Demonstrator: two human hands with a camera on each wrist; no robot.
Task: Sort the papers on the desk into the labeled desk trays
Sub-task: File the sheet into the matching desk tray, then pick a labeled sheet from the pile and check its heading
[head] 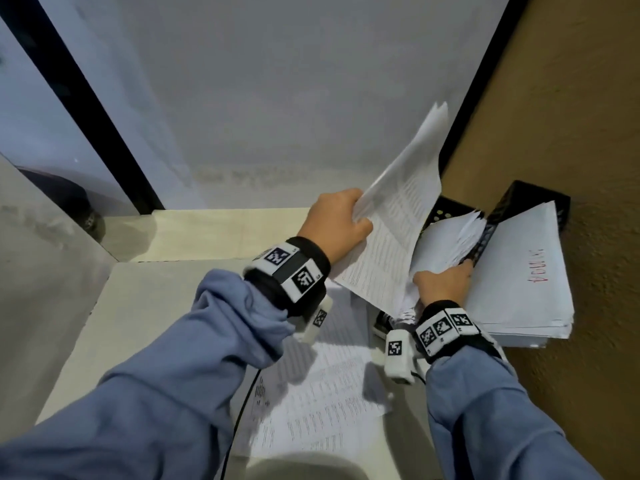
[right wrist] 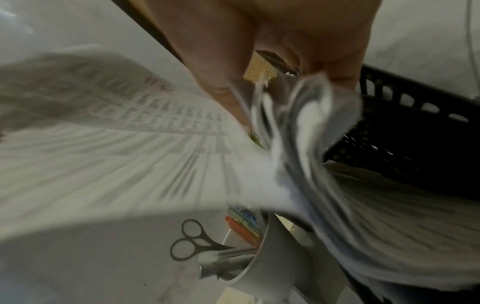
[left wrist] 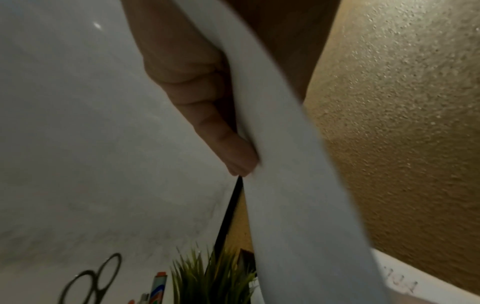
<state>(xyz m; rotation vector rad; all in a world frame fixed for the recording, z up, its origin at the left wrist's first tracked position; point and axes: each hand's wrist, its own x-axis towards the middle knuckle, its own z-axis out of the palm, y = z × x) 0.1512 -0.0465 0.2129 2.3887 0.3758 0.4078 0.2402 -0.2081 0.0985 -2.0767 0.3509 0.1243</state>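
Observation:
My left hand grips a few printed sheets by their left edge and holds them raised and tilted. In the left wrist view the left hand's fingers press against those white sheets. My right hand grips a thick fanned stack of papers at its near edge, beside a black mesh tray. That tray holds a stack topped by a sheet with red writing. The right wrist view shows the right hand's fingers around the fanned stack, with a black tray behind.
Loose printed sheets lie on the white desk under my forearms. A cup of pens and scissors stand below the papers, next to a small green plant. A textured tan wall bounds the right side.

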